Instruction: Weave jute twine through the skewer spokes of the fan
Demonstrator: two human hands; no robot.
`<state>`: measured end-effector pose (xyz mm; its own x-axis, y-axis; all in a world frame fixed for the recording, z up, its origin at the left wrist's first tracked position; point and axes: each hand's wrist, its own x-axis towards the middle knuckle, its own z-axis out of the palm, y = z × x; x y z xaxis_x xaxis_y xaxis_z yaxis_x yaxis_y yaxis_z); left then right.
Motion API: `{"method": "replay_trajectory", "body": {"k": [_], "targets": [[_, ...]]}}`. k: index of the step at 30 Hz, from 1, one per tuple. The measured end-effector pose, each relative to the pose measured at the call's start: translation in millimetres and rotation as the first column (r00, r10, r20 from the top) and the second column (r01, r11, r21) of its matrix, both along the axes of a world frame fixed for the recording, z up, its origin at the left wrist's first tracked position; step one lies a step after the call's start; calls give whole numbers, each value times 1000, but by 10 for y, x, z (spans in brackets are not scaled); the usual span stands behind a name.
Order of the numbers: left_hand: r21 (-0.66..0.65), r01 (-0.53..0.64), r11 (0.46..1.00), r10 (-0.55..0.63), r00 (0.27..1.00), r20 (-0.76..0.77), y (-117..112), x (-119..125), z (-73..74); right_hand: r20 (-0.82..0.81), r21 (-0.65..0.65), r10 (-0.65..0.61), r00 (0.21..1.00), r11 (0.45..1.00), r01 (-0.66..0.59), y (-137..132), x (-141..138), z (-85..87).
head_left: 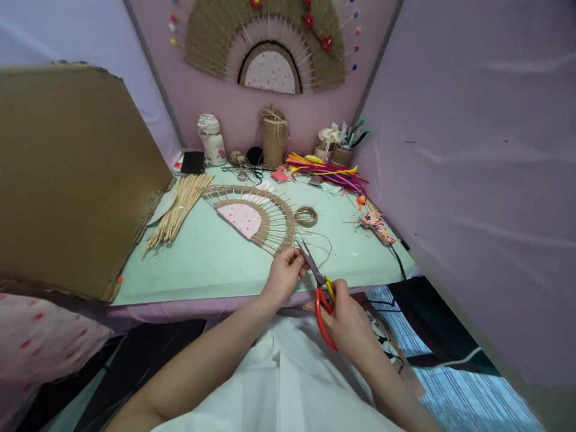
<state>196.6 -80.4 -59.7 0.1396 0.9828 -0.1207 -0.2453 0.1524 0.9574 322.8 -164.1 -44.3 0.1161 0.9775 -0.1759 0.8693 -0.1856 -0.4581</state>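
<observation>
My right hand (348,318) is closed around scissors (320,288) with one red and one yellow handle. Their blades are slightly apart and point at my left fingertips. My left hand (285,273) is pinched at the lower right corner of a half-round fan frame, seemingly on the end of a thin twine strand (330,245); its fingers partly hide what they grip. The fan frame (290,219) lies on the table, with thin sticks, a twine-wrapped outer band and a pink dotted centre (240,219). A coil of twine (306,216) rests beside it.
Wooden sticks (177,210) are piled left, by a big cardboard sheet (76,180). A patterned glue gun (378,227) with a cord lies right. Behind are a bottle (211,141), a twine-wrapped cylinder (274,141), colourful pipe cleaners (328,171) and a pen cup (342,155).
</observation>
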Motion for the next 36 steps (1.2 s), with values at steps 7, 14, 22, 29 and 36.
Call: {"method": "replay_trajectory", "body": {"k": [7, 14, 22, 29, 36], "targets": [[10, 14, 1000, -13, 1000, -25, 10, -5, -22, 44, -14, 26, 999, 1000, -25, 9, 6, 9], [-7, 33, 999, -33, 999, -21, 4, -13, 9, -77, -26, 49, 996, 998, -52, 19, 47, 4], [-24, 48, 999, -48, 999, 6, 2, -24, 25, -302, 10, 72, 951, 997, -72, 22, 60, -5], [-35, 71, 997, -71, 997, -8, 6, -44, 40, -467, 38, 108, 877, 994, -102, 22, 151, -141], [-93, 103, 990, -96, 993, 69, 4, -67, 83, -540, -47, 77, 838, 992, -121, 33, 151, -115]]}}
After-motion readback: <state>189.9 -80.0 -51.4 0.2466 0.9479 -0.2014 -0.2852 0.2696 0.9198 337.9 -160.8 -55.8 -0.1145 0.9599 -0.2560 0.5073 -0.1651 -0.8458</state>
